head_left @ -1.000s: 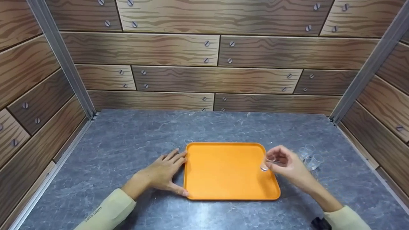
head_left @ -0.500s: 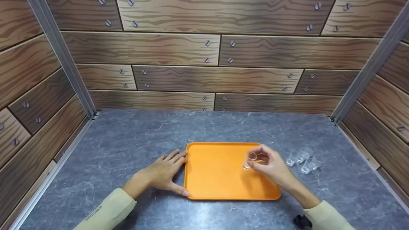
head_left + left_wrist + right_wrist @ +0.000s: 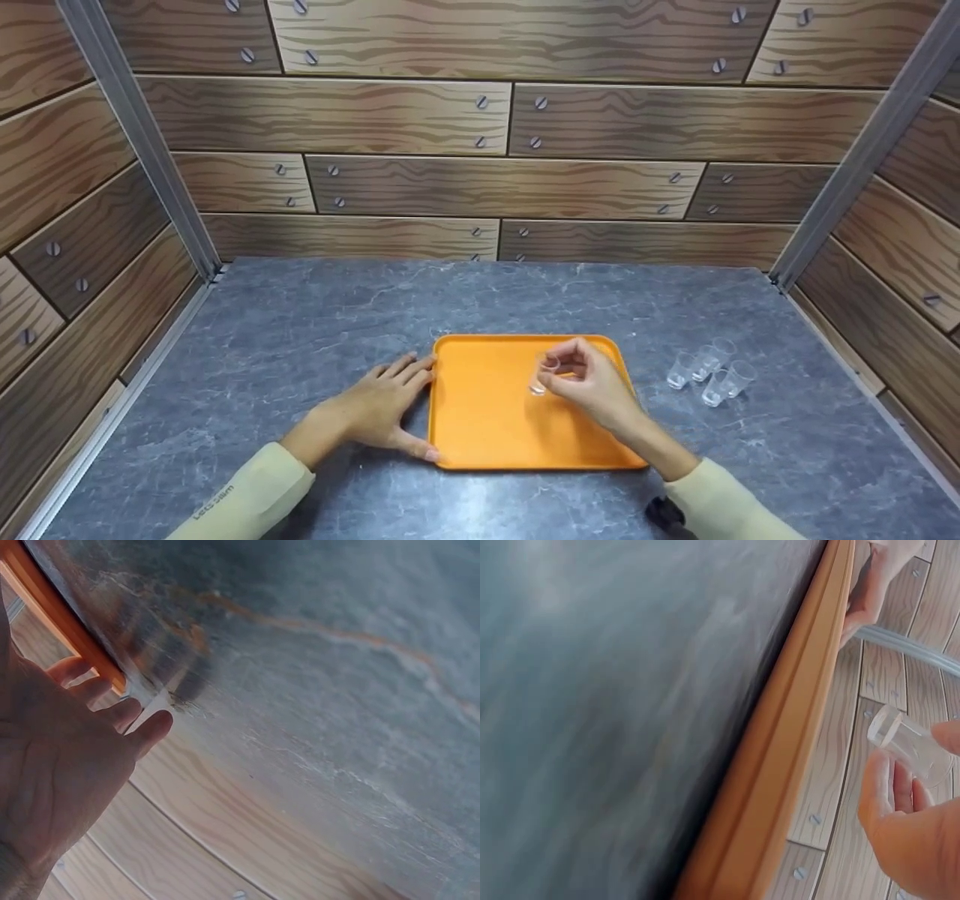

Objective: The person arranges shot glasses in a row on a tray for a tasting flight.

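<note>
My right hand [image 3: 595,388] pinches a small clear shot glass [image 3: 538,385] near its rim, between thumb and fingers. It hangs upright over the right half of an orange tray [image 3: 480,427]. In the right wrist view the same glass [image 3: 911,742] shows its thick base, above the tray's level. My left hand [image 3: 379,409] lies at the tray's left edge with spread fingers, fingertips and thumb right at the rim. In the left wrist view the left hand [image 3: 67,742] has its fingertips beside the orange rim [image 3: 64,619].
Several more clear shot glasses [image 3: 716,375] stand in a cluster on the grey marbled table [image 3: 337,307], right of the tray. Wood-patterned walls [image 3: 495,127] with metal corner posts enclose the table at the back and sides.
My right hand has carried the shot glass leftward, from the tray's right edge to well over it. The glass cluster at the right is now uncovered. My left hand stays put.
</note>
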Action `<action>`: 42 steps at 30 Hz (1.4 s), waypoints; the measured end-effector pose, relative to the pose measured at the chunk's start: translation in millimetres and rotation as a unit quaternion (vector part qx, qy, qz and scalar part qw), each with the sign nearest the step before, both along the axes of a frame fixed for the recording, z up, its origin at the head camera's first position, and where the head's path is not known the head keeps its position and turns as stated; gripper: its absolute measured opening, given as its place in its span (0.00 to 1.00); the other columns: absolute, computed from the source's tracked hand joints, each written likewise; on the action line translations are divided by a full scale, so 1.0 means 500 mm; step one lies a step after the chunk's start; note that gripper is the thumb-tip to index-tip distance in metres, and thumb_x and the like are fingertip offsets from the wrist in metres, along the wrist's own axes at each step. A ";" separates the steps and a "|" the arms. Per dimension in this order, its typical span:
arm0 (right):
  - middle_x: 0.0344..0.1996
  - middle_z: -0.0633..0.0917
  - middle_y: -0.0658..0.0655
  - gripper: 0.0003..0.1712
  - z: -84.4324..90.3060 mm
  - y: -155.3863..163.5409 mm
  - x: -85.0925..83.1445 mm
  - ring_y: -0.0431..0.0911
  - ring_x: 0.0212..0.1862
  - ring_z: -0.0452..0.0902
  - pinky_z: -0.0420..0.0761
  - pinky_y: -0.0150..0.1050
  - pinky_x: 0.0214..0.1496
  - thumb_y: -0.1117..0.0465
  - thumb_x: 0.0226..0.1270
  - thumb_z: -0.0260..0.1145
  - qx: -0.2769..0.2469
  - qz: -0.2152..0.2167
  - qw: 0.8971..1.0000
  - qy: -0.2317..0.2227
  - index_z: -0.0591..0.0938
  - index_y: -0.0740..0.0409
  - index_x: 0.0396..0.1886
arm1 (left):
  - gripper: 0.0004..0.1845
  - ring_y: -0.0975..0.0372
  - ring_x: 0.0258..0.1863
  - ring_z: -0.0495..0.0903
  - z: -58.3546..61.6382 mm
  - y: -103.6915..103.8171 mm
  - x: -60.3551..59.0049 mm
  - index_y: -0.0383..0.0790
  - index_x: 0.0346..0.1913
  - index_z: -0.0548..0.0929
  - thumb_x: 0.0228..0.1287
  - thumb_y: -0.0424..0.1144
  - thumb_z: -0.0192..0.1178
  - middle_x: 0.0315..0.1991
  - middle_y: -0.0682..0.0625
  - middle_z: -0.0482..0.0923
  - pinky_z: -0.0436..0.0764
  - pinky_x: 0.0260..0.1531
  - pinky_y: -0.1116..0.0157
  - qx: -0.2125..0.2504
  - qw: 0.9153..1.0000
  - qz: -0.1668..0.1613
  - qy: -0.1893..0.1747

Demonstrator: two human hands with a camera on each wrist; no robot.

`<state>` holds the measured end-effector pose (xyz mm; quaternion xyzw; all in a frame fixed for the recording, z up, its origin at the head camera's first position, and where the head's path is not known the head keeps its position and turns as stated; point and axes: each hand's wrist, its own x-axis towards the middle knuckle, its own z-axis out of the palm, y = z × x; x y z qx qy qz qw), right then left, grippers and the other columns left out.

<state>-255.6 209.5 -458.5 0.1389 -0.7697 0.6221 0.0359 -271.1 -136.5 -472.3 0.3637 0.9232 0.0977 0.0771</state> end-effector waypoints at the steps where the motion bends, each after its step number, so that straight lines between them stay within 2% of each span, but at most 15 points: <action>1: 0.42 0.85 0.63 0.20 -0.001 -0.008 0.000 0.47 0.45 0.84 0.84 0.36 0.51 0.72 0.58 0.76 0.001 0.001 1.000 0.001 0.78 0.71 0.47 | 0.66 0.42 0.81 0.47 -0.001 0.000 0.001 0.42 0.80 0.59 0.47 0.85 0.57 0.84 0.45 0.46 0.59 0.71 0.35 0.001 1.000 -0.001 0.000; 7: 0.44 0.85 0.62 0.18 -0.003 -0.052 0.005 0.51 0.49 0.82 0.83 0.38 0.54 0.68 0.59 0.77 0.021 0.026 0.999 0.006 0.78 0.66 0.45 | 0.65 0.42 0.81 0.48 -0.004 -0.001 0.002 0.42 0.80 0.60 0.48 0.85 0.58 0.84 0.45 0.46 0.59 0.71 0.35 0.004 1.000 -0.002 0.003; 14: 0.46 0.85 0.61 0.19 -0.005 -0.096 0.006 0.51 0.49 0.82 0.83 0.37 0.53 0.67 0.59 0.77 0.031 0.042 0.998 -0.028 0.79 0.63 0.46 | 0.65 0.42 0.81 0.48 -0.004 -0.002 0.003 0.41 0.80 0.60 0.48 0.85 0.57 0.84 0.45 0.46 0.59 0.71 0.35 0.001 1.000 0.001 0.006; 24: 0.43 0.84 0.61 0.19 -0.006 -0.160 -0.002 0.49 0.45 0.82 0.81 0.37 0.49 0.69 0.56 0.75 0.016 0.018 0.998 -0.053 0.79 0.64 0.46 | 0.65 0.41 0.81 0.48 -0.005 -0.004 0.005 0.40 0.79 0.60 0.48 0.84 0.58 0.84 0.45 0.47 0.57 0.72 0.36 0.010 1.000 0.002 0.013; 28: 0.44 0.84 0.60 0.20 -0.008 -0.182 -0.001 0.49 0.45 0.82 0.81 0.38 0.49 0.70 0.54 0.74 0.002 0.025 0.997 -0.068 0.78 0.64 0.46 | 0.66 0.42 0.81 0.49 -0.006 -0.003 0.006 0.40 0.79 0.60 0.48 0.85 0.58 0.84 0.44 0.47 0.57 0.72 0.35 0.010 1.000 0.002 0.013; 34: 0.44 0.84 0.61 0.20 -0.013 -0.201 -0.004 0.51 0.46 0.81 0.80 0.39 0.51 0.70 0.54 0.74 0.001 0.054 0.995 -0.084 0.77 0.64 0.46 | 0.65 0.41 0.80 0.50 -0.009 -0.004 0.006 0.40 0.79 0.61 0.48 0.84 0.58 0.84 0.44 0.48 0.57 0.73 0.36 0.017 1.000 0.001 0.017; 42: 0.44 0.83 0.60 0.21 -0.015 -0.212 -0.017 0.48 0.44 0.80 0.80 0.37 0.49 0.71 0.54 0.75 0.002 0.072 0.989 -0.127 0.77 0.64 0.46 | 0.66 0.41 0.81 0.48 -0.009 -0.004 0.006 0.40 0.80 0.59 0.48 0.85 0.57 0.84 0.44 0.46 0.54 0.74 0.38 0.018 1.000 0.002 0.011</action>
